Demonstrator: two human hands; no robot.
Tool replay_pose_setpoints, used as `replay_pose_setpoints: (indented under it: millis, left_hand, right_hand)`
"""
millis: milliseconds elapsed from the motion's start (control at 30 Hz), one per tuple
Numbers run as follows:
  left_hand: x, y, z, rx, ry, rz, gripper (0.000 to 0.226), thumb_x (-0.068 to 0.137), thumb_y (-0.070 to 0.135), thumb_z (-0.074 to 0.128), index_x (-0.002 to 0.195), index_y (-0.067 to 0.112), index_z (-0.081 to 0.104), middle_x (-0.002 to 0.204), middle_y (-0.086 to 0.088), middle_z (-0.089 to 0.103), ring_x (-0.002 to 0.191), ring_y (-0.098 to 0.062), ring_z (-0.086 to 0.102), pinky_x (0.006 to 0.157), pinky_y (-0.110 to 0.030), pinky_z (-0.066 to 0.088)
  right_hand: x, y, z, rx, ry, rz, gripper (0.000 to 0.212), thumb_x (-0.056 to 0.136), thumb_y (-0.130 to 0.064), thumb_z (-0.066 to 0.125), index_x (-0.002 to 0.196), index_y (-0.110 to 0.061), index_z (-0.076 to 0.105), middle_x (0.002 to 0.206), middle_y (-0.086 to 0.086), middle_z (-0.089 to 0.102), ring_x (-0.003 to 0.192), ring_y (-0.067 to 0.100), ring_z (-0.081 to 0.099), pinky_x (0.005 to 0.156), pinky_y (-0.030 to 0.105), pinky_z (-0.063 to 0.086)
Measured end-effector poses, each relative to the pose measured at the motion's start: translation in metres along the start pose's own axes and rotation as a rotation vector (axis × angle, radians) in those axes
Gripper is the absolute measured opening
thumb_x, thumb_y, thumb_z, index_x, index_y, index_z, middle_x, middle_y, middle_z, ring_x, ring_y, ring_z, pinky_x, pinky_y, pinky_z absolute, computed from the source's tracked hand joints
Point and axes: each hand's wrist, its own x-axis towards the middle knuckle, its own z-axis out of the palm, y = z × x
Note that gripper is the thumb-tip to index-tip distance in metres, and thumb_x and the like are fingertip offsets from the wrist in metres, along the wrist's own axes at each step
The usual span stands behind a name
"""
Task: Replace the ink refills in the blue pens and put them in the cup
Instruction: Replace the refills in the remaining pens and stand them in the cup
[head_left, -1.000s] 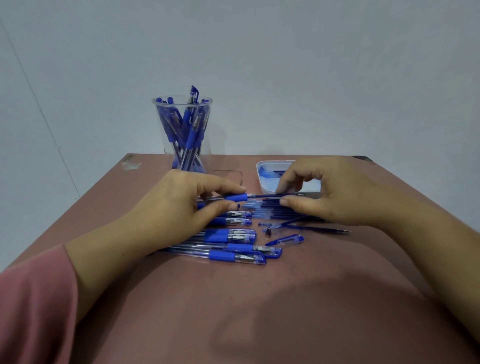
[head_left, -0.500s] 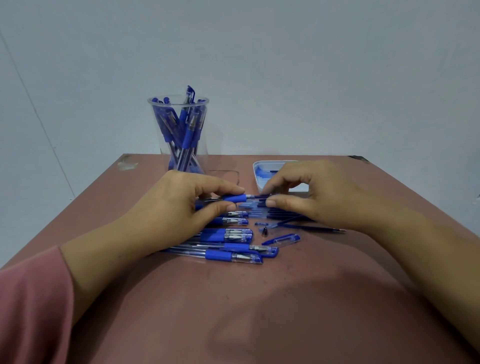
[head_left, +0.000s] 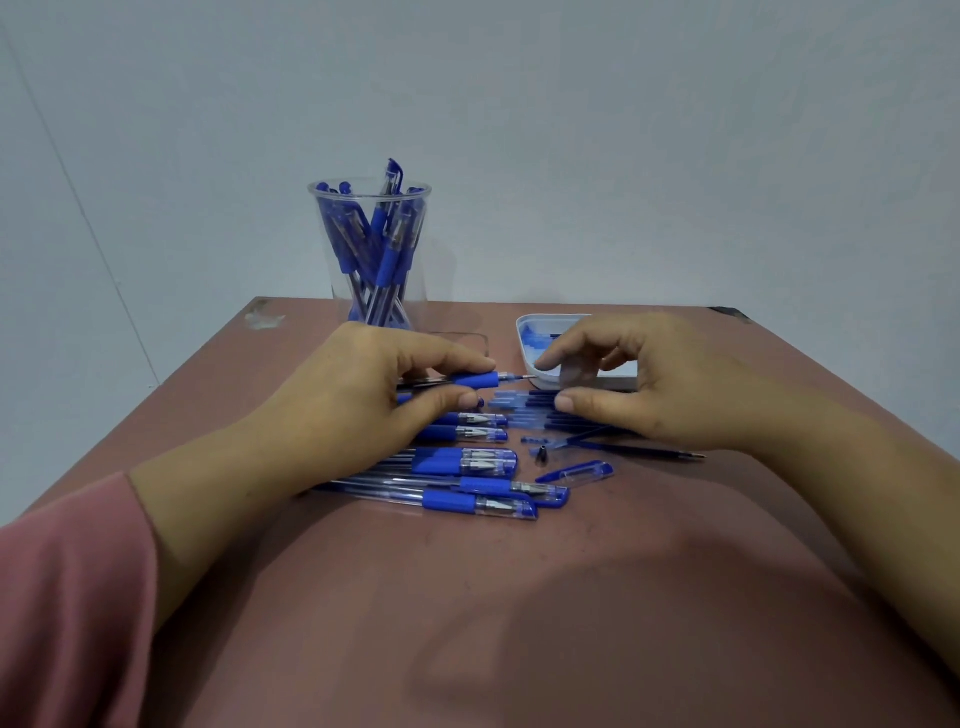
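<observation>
I recorded the cup (head_left: 340, 283) well stocked, several pens (head_left: 467, 462) apparently undone on the table (head_left: 467, 597), the left hand (head_left: 363, 395) gripping one pen (head_left: 475, 380), the right hand (head_left: 665, 384) curled, its hold indeterminate.

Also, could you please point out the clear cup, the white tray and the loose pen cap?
clear cup (head_left: 370, 195): head view, front of the rim.
white tray (head_left: 550, 316): head view, far rim.
loose pen cap (head_left: 582, 473): head view, middle of its clear body.

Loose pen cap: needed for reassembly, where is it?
Head view, centre: the loose cap lies right of the capped pens, just nearer than the bare refill.
</observation>
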Motion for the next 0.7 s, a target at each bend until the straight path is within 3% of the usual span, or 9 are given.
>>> replay_pose_setpoints:
  millis: [67,200,433,500,633,700]
  left_hand:
    - [0.000,-0.001,0.000,0.006,-0.001,0.005,0.032,0.076,0.051,0.058,0.106,0.046,0.067,0.081,0.050,0.055,0.083,0.008,0.062,0.073,-0.003,0.041]
    - [0.001,-0.003,0.000,0.026,-0.004,0.008,0.027,0.080,0.042,0.065,0.107,0.043,0.069,0.079,0.050,0.055,0.082,0.010,0.061,0.072,-0.002,0.040]
    - [0.001,-0.002,0.000,0.000,-0.004,0.013,0.035,0.074,0.055,0.056,0.106,0.047,0.067,0.079,0.044,0.059,0.083,0.007,0.063,0.076,-0.009,0.047]
    - [0.001,-0.001,0.000,-0.002,-0.005,0.011,0.034,0.074,0.056,0.055,0.105,0.048,0.067,0.079,0.045,0.059,0.082,0.006,0.063,0.076,-0.008,0.046]
    - [0.001,-0.002,-0.001,-0.016,-0.007,-0.003,0.026,0.080,0.040,0.067,0.106,0.045,0.067,0.078,0.051,0.054,0.083,0.015,0.059,0.074,0.000,0.039]
    - [0.000,-0.004,0.000,-0.022,-0.001,-0.003,0.027,0.082,0.031,0.071,0.106,0.043,0.068,0.077,0.051,0.054,0.085,0.020,0.058,0.075,0.002,0.037]
  right_hand:
    - [0.000,0.002,0.000,-0.004,-0.057,0.029,0.023,0.078,-0.034,0.076,0.096,-0.044,0.066,0.091,-0.022,0.065,0.094,0.003,0.061,0.088,0.027,0.049]
    - [0.000,0.000,0.007,0.025,-0.175,0.005,0.019,0.076,-0.038,0.077,0.092,-0.046,0.070,0.092,-0.021,0.063,0.092,0.000,0.060,0.080,0.016,0.046]
    - [0.001,-0.004,0.012,-0.036,-0.235,0.008,0.011,0.079,-0.038,0.074,0.088,-0.043,0.072,0.089,-0.018,0.062,0.092,0.002,0.058,0.083,0.028,0.047]
    - [0.000,-0.006,0.008,0.003,-0.208,0.023,0.008,0.081,-0.033,0.074,0.088,-0.038,0.072,0.087,-0.019,0.066,0.089,0.001,0.061,0.082,0.026,0.049]
    - [-0.003,-0.010,-0.004,0.080,0.022,0.034,0.010,0.083,-0.019,0.073,0.084,-0.028,0.070,0.080,-0.020,0.069,0.081,-0.003,0.063,0.068,0.004,0.042]
    - [-0.002,-0.009,-0.005,0.142,0.119,0.015,0.010,0.082,-0.014,0.073,0.084,-0.024,0.069,0.080,-0.016,0.070,0.079,0.000,0.065,0.071,0.005,0.043]
